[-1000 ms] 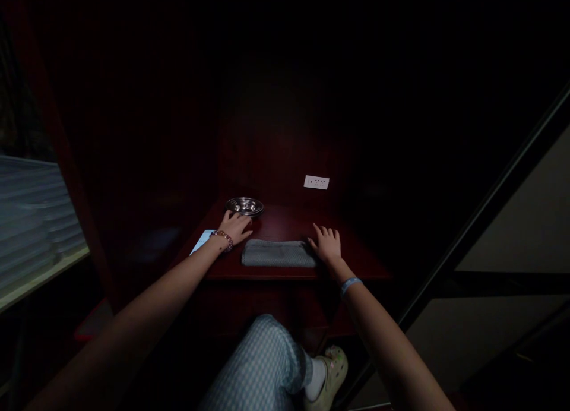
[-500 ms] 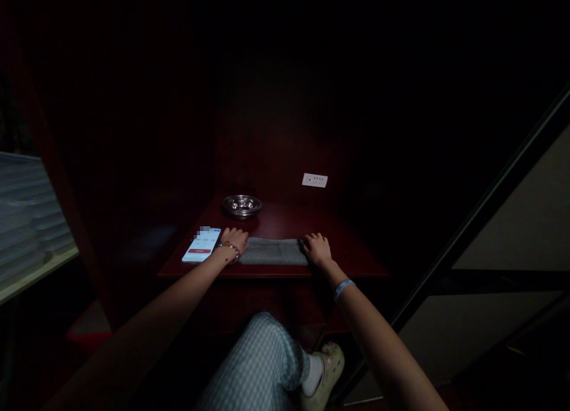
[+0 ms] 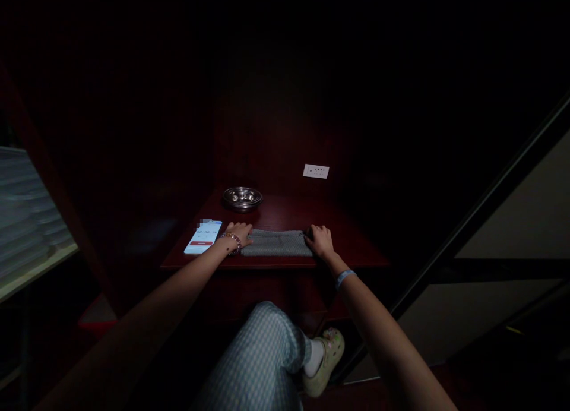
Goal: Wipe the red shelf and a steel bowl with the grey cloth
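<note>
A folded grey cloth (image 3: pixel 278 243) with a ribbed or checked weave lies flat along the front of the dark red table (image 3: pixel 356 250). My left hand (image 3: pixel 239 233), with a beaded bracelet at the wrist, is closed on the cloth's left end. At the right end my right hand (image 3: pixel 319 240) has its fingers curled around the edge; the fingertips are partly hidden. Just left of my left hand lies a phone (image 3: pixel 203 237) with a lit timer screen. Behind the cloth, toward the back left, sit stacked shiny metal bowls (image 3: pixel 243 199).
A white socket plate (image 3: pixel 316 171) is on the back wall. Dark panels flank the table. Stacked clear plastic containers (image 3: pixel 31 215) stand on a shelf at far left. My crossed leg (image 3: pixel 262 351) in checked trousers is below the table edge.
The view has tilted slightly, so the table sits a little higher. My right hand's fingers have curled more around the cloth's end, and my left hand has shifted slightly on its end.
</note>
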Demonstrator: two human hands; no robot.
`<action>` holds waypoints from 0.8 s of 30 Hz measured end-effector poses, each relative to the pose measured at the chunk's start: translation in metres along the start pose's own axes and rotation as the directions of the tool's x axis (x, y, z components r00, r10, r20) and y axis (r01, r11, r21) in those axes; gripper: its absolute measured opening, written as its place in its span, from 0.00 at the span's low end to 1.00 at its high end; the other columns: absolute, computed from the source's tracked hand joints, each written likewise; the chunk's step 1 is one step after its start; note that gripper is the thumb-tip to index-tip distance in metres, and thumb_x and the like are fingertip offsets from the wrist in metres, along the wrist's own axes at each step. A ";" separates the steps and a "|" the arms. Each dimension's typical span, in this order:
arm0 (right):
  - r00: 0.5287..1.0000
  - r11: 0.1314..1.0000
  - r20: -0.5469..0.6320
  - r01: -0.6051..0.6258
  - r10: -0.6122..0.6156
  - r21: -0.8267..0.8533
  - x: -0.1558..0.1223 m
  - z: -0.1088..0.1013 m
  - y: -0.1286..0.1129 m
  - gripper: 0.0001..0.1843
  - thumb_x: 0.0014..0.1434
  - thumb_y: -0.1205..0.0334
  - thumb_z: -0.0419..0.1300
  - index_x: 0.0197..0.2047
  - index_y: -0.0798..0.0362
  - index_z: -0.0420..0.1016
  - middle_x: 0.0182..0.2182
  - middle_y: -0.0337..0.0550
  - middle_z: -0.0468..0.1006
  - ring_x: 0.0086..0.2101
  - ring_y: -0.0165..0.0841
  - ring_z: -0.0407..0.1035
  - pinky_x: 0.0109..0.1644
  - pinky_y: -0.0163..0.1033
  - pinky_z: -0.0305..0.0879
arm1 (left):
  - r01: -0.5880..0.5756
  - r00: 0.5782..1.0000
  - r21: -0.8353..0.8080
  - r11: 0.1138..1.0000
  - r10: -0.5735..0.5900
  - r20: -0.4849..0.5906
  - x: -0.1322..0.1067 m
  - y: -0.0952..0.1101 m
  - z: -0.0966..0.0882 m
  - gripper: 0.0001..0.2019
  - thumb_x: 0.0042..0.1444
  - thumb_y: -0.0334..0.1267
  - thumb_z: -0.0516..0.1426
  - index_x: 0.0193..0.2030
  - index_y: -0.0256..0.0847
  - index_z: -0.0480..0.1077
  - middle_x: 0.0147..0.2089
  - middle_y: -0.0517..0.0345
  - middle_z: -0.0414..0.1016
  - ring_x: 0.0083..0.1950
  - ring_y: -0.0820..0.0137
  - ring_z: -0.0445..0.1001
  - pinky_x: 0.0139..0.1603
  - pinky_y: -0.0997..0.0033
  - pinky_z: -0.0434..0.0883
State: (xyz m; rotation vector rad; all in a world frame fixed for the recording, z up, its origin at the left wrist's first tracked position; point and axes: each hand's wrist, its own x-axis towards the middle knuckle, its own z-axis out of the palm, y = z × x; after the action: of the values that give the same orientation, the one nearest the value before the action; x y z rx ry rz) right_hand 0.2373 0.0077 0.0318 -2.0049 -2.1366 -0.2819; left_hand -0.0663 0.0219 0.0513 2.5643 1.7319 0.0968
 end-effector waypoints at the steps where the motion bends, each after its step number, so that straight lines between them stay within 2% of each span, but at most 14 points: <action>1: 1.000 1.000 -0.003 0.009 -0.009 0.009 0.000 0.000 0.001 0.14 0.65 0.60 0.54 0.51 0.55 0.70 0.50 0.54 0.77 0.53 0.45 0.64 0.58 0.46 0.55 | 0.011 1.000 -0.006 1.000 -0.011 0.024 0.000 0.002 0.000 0.11 0.60 0.43 0.55 0.46 0.42 0.70 0.53 0.46 0.78 0.56 0.56 0.73 0.56 0.57 0.62; 4: 0.999 0.998 -0.031 0.035 -0.034 0.055 0.001 0.003 0.006 0.13 0.63 0.61 0.55 0.51 0.55 0.69 0.46 0.54 0.79 0.52 0.45 0.66 0.60 0.48 0.54 | 0.035 0.997 -0.034 0.999 -0.033 0.073 0.001 0.004 0.000 0.11 0.61 0.41 0.55 0.47 0.42 0.70 0.53 0.47 0.78 0.57 0.58 0.74 0.58 0.59 0.62; 8: 0.994 0.970 -0.109 0.044 -0.018 0.241 0.008 0.011 0.015 0.14 0.60 0.62 0.56 0.50 0.53 0.69 0.45 0.52 0.79 0.49 0.43 0.69 0.58 0.48 0.58 | 0.034 0.999 -0.087 0.996 -0.032 0.030 0.007 -0.002 -0.002 0.09 0.60 0.41 0.55 0.45 0.44 0.73 0.51 0.54 0.80 0.56 0.60 0.75 0.58 0.60 0.62; 10: 0.991 0.894 -0.132 0.034 0.028 0.447 0.016 0.017 0.020 0.17 0.59 0.61 0.56 0.52 0.52 0.68 0.44 0.48 0.79 0.45 0.39 0.71 0.54 0.44 0.63 | 0.048 0.999 -0.168 0.985 -0.052 -0.016 0.013 -0.010 -0.001 0.09 0.58 0.42 0.56 0.42 0.45 0.75 0.47 0.57 0.81 0.53 0.61 0.76 0.56 0.62 0.64; 12: 0.987 0.751 -0.125 0.006 0.102 0.660 0.024 0.025 0.025 0.19 0.59 0.60 0.54 0.54 0.51 0.68 0.43 0.45 0.78 0.41 0.34 0.72 0.49 0.40 0.67 | 0.069 0.993 -0.287 0.955 -0.094 -0.073 0.019 -0.019 0.003 0.10 0.56 0.43 0.57 0.42 0.46 0.77 0.44 0.59 0.81 0.50 0.63 0.77 0.52 0.66 0.67; 14: 0.978 0.648 -0.114 -0.025 0.172 0.762 0.031 0.034 0.028 0.20 0.56 0.60 0.55 0.53 0.51 0.69 0.42 0.43 0.78 0.40 0.33 0.73 0.47 0.39 0.69 | 0.069 0.983 -0.382 0.922 -0.128 -0.133 0.026 -0.027 0.008 0.11 0.54 0.42 0.58 0.42 0.44 0.78 0.44 0.58 0.81 0.48 0.66 0.77 0.49 0.70 0.69; 16: 0.973 0.602 -0.107 -0.040 0.207 0.798 0.034 0.042 0.028 0.21 0.55 0.60 0.56 0.52 0.52 0.71 0.41 0.43 0.78 0.40 0.32 0.73 0.48 0.39 0.70 | 0.062 0.971 -0.422 0.904 -0.153 -0.185 0.030 -0.032 0.014 0.11 0.53 0.42 0.59 0.40 0.42 0.78 0.43 0.57 0.81 0.46 0.66 0.77 0.48 0.72 0.71; 19: 0.971 0.614 -0.089 -0.068 0.222 0.786 0.035 0.050 0.024 0.21 0.56 0.60 0.56 0.53 0.52 0.72 0.42 0.44 0.79 0.41 0.33 0.74 0.50 0.40 0.70 | 0.071 0.968 -0.444 0.893 -0.168 -0.184 0.034 -0.034 0.022 0.09 0.53 0.39 0.59 0.39 0.41 0.78 0.41 0.57 0.81 0.44 0.67 0.77 0.47 0.72 0.72; 24: 0.963 0.705 -0.060 -0.149 0.262 0.693 0.032 0.052 0.014 0.21 0.60 0.60 0.54 0.56 0.49 0.71 0.46 0.45 0.80 0.44 0.35 0.74 0.52 0.41 0.70 | 0.092 0.972 -0.438 0.894 -0.176 -0.155 0.038 -0.030 0.030 0.07 0.54 0.35 0.58 0.37 0.41 0.77 0.43 0.55 0.81 0.47 0.66 0.78 0.50 0.72 0.71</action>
State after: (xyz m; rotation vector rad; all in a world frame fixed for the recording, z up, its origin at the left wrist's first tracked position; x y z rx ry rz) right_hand 0.2487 0.0532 -0.0091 -1.6662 -1.5544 0.3438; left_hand -0.0770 0.0685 0.0206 2.1671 1.7052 0.6621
